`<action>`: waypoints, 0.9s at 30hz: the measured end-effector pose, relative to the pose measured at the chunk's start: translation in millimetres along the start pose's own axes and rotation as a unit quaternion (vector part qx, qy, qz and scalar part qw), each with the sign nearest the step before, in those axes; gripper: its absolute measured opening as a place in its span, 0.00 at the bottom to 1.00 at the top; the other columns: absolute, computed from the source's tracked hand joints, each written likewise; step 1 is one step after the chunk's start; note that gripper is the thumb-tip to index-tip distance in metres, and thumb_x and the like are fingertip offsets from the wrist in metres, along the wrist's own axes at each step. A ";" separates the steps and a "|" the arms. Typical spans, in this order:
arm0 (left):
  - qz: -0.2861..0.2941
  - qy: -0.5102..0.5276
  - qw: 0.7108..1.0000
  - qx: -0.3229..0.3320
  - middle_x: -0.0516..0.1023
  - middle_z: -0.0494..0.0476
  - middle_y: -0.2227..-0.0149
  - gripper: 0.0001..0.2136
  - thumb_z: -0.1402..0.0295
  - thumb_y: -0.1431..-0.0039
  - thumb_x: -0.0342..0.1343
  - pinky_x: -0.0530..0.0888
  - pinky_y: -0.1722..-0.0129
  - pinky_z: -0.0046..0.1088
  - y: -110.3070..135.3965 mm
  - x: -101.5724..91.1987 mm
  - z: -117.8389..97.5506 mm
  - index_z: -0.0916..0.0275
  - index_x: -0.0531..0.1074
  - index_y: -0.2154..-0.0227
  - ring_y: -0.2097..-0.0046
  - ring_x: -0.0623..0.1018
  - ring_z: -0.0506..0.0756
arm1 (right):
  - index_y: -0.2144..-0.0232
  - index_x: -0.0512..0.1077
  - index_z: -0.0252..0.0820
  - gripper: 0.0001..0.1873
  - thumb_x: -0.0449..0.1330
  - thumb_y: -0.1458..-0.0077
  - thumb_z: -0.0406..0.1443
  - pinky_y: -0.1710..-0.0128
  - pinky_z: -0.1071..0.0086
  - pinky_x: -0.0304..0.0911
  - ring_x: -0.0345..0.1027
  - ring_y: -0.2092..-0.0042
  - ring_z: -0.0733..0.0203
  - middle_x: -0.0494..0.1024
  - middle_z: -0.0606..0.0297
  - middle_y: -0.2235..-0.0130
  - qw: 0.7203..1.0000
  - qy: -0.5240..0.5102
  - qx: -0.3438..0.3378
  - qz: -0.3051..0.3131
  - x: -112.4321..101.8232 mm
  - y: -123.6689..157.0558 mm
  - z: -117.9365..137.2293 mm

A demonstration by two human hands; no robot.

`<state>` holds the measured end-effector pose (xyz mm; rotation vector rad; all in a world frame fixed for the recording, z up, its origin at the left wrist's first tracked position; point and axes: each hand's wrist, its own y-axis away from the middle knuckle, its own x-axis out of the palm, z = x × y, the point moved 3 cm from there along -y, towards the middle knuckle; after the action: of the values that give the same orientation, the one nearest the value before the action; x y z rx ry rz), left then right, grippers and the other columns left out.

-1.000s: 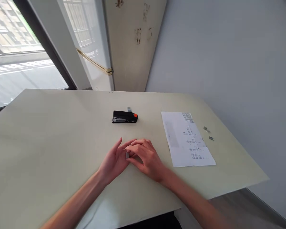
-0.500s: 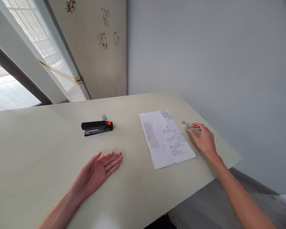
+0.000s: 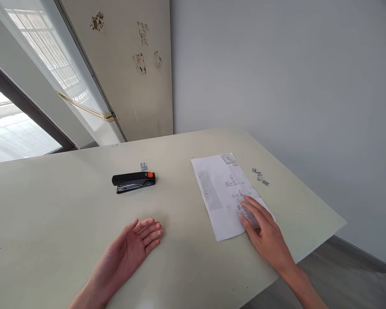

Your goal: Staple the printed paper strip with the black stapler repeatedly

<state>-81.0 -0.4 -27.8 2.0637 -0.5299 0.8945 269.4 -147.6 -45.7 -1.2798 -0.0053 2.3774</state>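
My left hand [image 3: 133,246] rests palm up on the table, fingers loosely spread, holding nothing. Beyond it lies a black stapler [image 3: 133,182] with an orange button. My right hand [image 3: 265,231] is over the lower right part of a printed sheet of paper [image 3: 217,201], fingers apart and nothing between them; whether the fingertips touch the paper I cannot tell. To the right of the sheet are several small strips of staples [image 3: 260,176]. More staple strips [image 3: 143,166] lie just behind the stapler.
The pale table [image 3: 67,223] ends at a slanting right edge beside a grey wall [image 3: 276,77]. A stained cabinet panel [image 3: 141,94] and a window [image 3: 16,124] stand behind it. Grey floor [image 3: 328,274] shows at the lower right.
My right hand has moved from the staple strips toward me and left, over the paper. The strips there now lie uncovered. My left hand stays palm up, and the view has shifted slightly.
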 end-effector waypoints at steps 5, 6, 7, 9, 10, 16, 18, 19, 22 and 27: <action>0.021 -0.015 1.000 0.006 0.83 0.65 0.57 0.12 0.64 0.32 0.61 0.80 0.49 0.37 0.8 1.5 1.1 0.68 0.83 0.57 0.53 0.81 0.60 | 0.30 0.61 0.55 0.27 0.52 0.28 0.49 0.34 0.43 0.64 0.54 0.27 0.46 0.61 0.64 0.27 1.000 0.006 0.000 0.019 5.1 2.9 -0.2; 0.024 -0.016 1.000 0.008 0.82 0.65 0.57 0.12 0.63 0.33 0.61 0.80 0.50 0.37 1.2 2.0 1.0 0.68 0.83 0.57 0.54 0.81 0.60 | 0.31 0.62 0.55 0.27 0.52 0.28 0.49 0.35 0.44 0.66 0.55 0.27 0.46 0.61 0.63 0.27 1.000 0.001 0.006 0.013 4.3 3.2 -0.1; 0.025 -0.016 1.000 0.009 0.82 0.65 0.58 0.12 0.63 0.33 0.61 0.80 0.50 0.37 1.6 2.4 1.0 0.68 0.83 0.57 0.54 0.81 0.59 | 0.31 0.62 0.55 0.27 0.52 0.28 0.49 0.35 0.45 0.67 0.56 0.28 0.46 0.62 0.63 0.27 1.000 -0.004 0.008 0.007 3.4 3.4 0.2; 0.025 -0.016 0.999 0.014 0.81 0.64 0.58 0.13 0.62 0.33 0.61 0.80 0.51 0.37 2.7 2.9 0.6 0.68 0.83 0.57 0.55 0.80 0.59 | 0.32 0.64 0.54 0.26 0.52 0.28 0.49 0.36 0.45 0.68 0.58 0.28 0.46 0.64 0.63 0.29 1.000 -0.005 0.006 -0.001 2.1 3.9 1.3; 0.023 -0.015 0.999 0.017 0.81 0.64 0.59 0.13 0.62 0.33 0.61 0.80 0.51 0.37 3.2 3.0 0.3 0.68 0.82 0.56 0.55 0.80 0.59 | 0.33 0.64 0.54 0.26 0.51 0.28 0.49 0.36 0.45 0.68 0.58 0.29 0.46 0.65 0.63 0.29 1.000 -0.004 0.003 -0.002 1.9 4.1 1.9; -0.026 0.029 0.998 0.058 0.79 0.65 0.61 0.16 0.61 0.29 0.55 0.82 0.56 0.37 7.3 2.8 -4.6 0.70 0.81 0.58 0.58 0.80 0.59 | 0.32 0.63 0.54 0.27 0.51 0.28 0.50 0.37 0.45 0.70 0.57 0.28 0.46 0.64 0.63 0.29 1.000 0.005 0.003 -0.005 3.8 4.6 0.5; -0.046 0.050 0.995 0.076 0.79 0.65 0.61 0.16 0.61 0.28 0.52 0.82 0.57 0.37 8.5 3.6 -7.1 0.70 0.80 0.58 0.60 0.80 0.59 | 0.32 0.63 0.54 0.27 0.51 0.28 0.50 0.36 0.45 0.68 0.57 0.28 0.45 0.64 0.63 0.28 1.000 0.008 0.002 -0.010 3.9 4.5 -0.6; -0.055 0.059 0.993 0.087 0.78 0.65 0.61 0.17 0.61 0.28 0.51 0.82 0.58 0.37 9.0 4.1 -8.4 0.70 0.79 0.58 0.60 0.80 0.59 | 0.32 0.63 0.53 0.27 0.51 0.28 0.50 0.35 0.44 0.67 0.56 0.27 0.45 0.64 0.63 0.28 1.000 0.011 0.000 -0.012 3.9 4.5 -0.9; -0.077 0.077 0.986 0.128 0.78 0.66 0.60 0.16 0.61 0.28 0.51 0.82 0.58 0.37 10.6 6.1 -12.9 0.70 0.77 0.56 0.59 0.81 0.59 | 0.31 0.62 0.53 0.27 0.50 0.28 0.50 0.31 0.43 0.61 0.51 0.26 0.46 0.62 0.64 0.27 1.000 0.022 -0.013 -0.015 4.3 4.1 -1.3; -0.093 0.096 0.972 0.191 0.77 0.67 0.58 0.14 0.63 0.29 0.51 0.83 0.58 0.35 15.9 6.5 -21.9 0.70 0.75 0.54 0.58 0.81 0.58 | 0.30 0.61 0.49 0.29 0.47 0.27 0.50 0.27 0.43 0.52 0.49 0.25 0.48 0.61 0.62 0.27 0.998 0.043 -0.044 -0.017 8.2 3.2 -3.6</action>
<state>-95.7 7.6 -5.6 2.2868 -0.0570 1.1357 267.1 -148.1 -54.9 -1.4114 -0.1060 2.3138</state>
